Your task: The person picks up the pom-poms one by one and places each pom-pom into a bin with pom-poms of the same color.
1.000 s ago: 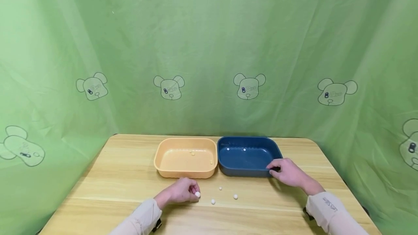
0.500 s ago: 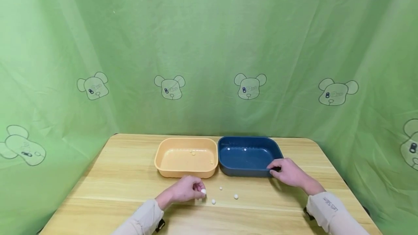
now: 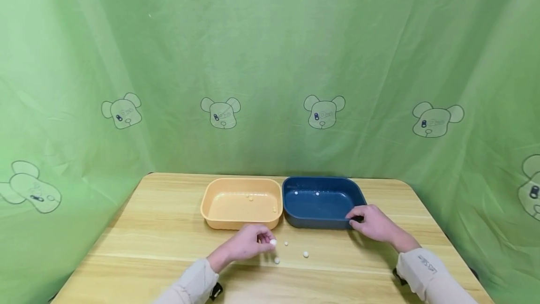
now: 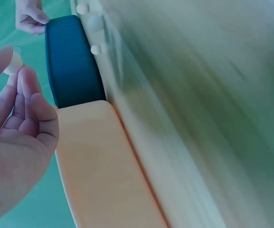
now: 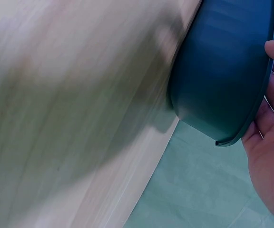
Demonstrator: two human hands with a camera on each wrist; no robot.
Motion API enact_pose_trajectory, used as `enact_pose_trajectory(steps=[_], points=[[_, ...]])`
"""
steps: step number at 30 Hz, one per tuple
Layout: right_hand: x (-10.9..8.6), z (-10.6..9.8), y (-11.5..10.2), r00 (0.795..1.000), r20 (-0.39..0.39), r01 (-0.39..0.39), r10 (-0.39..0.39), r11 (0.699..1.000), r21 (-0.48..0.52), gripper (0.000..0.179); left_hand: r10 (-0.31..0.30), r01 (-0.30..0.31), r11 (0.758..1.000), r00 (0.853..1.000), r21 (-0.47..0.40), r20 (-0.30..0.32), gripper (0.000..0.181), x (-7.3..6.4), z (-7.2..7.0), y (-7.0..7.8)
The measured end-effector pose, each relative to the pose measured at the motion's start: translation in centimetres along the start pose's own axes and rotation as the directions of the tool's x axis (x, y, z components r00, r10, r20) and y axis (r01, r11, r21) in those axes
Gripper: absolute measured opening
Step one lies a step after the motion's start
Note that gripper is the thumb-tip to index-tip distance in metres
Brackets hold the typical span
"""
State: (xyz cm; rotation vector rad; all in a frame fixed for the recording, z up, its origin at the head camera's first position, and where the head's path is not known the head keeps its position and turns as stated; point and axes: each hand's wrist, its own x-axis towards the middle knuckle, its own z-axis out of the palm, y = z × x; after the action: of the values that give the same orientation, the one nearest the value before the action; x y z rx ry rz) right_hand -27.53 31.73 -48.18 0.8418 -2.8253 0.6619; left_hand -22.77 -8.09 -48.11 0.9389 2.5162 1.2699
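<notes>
Between thumb and fingertips, my left hand (image 3: 248,243) pinches a small white ball (image 4: 14,64), held above the table in front of the yellow-orange bin (image 3: 217,224). My right hand (image 3: 373,223) grips the near right rim of the dark blue bin (image 5: 222,71), its thumb on the outside wall and its fingers over the edge. Three more white balls lie on the wood: a large one (image 3: 305,254), another (image 3: 277,261) just below my left hand, and a smaller one (image 3: 286,243) near the bins.
The two bins stand side by side at the back of the wooden table (image 3: 139,247). A few small yellowish pieces (image 3: 251,199) lie in the orange bin, and two small white balls (image 3: 317,193) in the blue one. Green cloth (image 3: 270,60) hangs behind.
My left hand, with the white ball in it, has moved to the right and slightly up, away from the table. My right hand stays on the blue bin's rim.
</notes>
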Motion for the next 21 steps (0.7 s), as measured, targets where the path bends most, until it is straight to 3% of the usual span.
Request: enact_pose_trajectory(steps=[11, 21], points=[[0.0, 0.0, -0.1, 1.000, 0.004, -0.004, 0.004, 1.000, -0.004, 0.013, 0.016, -0.019, 0.998, 0.998, -0.061, -0.056, 0.006, 1.3, 0.2, 1.6], [0.0, -0.1, -0.4, 1.000, 0.000, -0.003, 0.003, 1.000, -0.002, 0.011, 0.058, -0.063, 0.997, 0.992, -0.040, -0.115, 0.005, 3.0, -0.1, 2.7]])
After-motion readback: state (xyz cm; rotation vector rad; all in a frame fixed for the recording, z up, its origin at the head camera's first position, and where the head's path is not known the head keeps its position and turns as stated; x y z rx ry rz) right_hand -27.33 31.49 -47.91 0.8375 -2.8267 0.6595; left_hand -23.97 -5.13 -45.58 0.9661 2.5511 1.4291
